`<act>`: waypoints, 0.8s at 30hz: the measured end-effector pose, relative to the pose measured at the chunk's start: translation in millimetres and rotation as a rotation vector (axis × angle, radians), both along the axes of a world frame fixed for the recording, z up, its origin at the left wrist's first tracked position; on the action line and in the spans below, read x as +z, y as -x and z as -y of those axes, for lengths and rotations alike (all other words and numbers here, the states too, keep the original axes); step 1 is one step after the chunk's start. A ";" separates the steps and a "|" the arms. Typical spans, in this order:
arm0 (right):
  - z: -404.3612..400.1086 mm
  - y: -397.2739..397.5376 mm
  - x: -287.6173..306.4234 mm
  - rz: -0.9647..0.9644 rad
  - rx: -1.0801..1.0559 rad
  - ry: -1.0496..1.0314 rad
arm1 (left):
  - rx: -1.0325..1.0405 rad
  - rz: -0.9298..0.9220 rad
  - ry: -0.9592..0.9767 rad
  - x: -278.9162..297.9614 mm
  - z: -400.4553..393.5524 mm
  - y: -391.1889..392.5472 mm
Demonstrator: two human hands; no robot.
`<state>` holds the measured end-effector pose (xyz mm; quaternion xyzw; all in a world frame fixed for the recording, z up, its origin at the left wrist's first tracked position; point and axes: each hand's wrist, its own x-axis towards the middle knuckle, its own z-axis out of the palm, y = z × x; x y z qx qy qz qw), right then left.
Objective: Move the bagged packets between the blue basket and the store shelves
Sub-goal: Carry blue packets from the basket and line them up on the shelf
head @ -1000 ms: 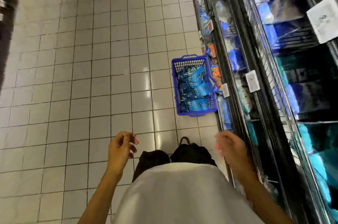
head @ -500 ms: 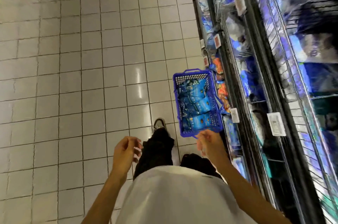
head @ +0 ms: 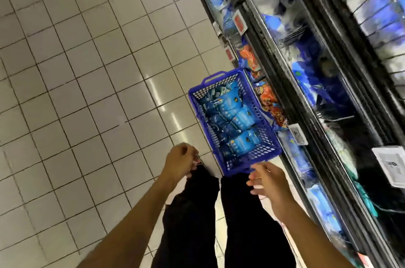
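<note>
A blue plastic basket point(head: 262, 136) stands on the tiled floor right against the store shelves point(head: 295, 83). It holds several blue bagged packets point(head: 235, 123) lying in a stack. My right hand point(head: 268, 182) hovers just short of the basket's near rim, fingers spread and relaxed, holding nothing. My left hand point(head: 180, 161) hangs to the left of the basket with fingers loosely curled and nothing in it. Blue and orange packets fill the lower shelf tiers beside the basket.
Dark wire shelving runs along the whole right side, with white price tags point(head: 298, 134) on its edges. Orange snack bags point(head: 268, 101) sit on the lowest tier next to the basket. Pale tiled floor point(head: 87, 92) spreads to the left. My dark trouser legs point(head: 219, 224) are below.
I have walked up to the basket, which now lies directly before my feet. My right hand has moved forward to the basket's near rim. The view has tilted.
</note>
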<state>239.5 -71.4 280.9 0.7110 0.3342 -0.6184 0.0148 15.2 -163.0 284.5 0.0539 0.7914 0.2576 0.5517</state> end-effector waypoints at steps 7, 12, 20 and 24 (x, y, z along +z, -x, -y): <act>-53.1 20.3 -221.9 0.092 0.162 0.030 | -0.148 0.023 0.054 -182.7 -80.9 -10.6; -80.1 22.3 -354.5 0.151 0.007 0.064 | -0.384 -0.157 0.081 -311.8 -126.7 -7.8; -112.0 20.9 -499.6 0.222 -0.145 -0.068 | -0.830 -0.628 0.136 -456.7 -187.7 25.3; -118.1 24.3 -523.5 0.256 -0.327 -0.086 | -0.821 -0.610 0.156 -504.3 -196.9 37.3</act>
